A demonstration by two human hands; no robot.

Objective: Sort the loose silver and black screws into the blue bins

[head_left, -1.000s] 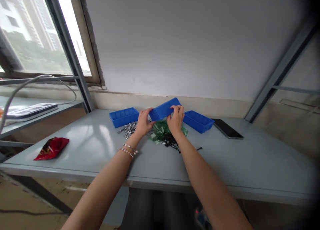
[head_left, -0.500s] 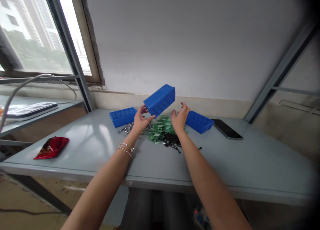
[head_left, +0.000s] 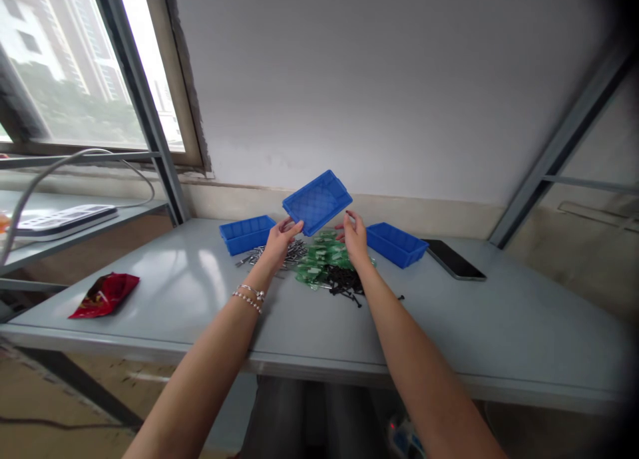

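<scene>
My left hand [head_left: 282,241] grips a blue plastic bin [head_left: 317,203] by its lower left corner, thumb in front. The bin is tilted in the air above the table, with a broad patterned face turned toward me. Close to the bin's right lower corner is my right hand [head_left: 353,238], its fingers apart and holding nothing. Below the hands lie a heap of green-handled small items [head_left: 319,256], a pile of black screws [head_left: 344,281] and a scatter of silver metal pieces [head_left: 295,251].
Two more blue bins stand behind the heaps, a left bin [head_left: 245,235] and a right bin [head_left: 398,245]. A dark tablet-like slab [head_left: 455,259] lies farther right. A red packet [head_left: 106,295] rests on the table [head_left: 200,326] at left. Metal frame posts rise at both ends.
The held blue bin has rotated, so a broad face now shows instead of its sides. My right hand has moved slightly left and down, with its fingers less spread.
</scene>
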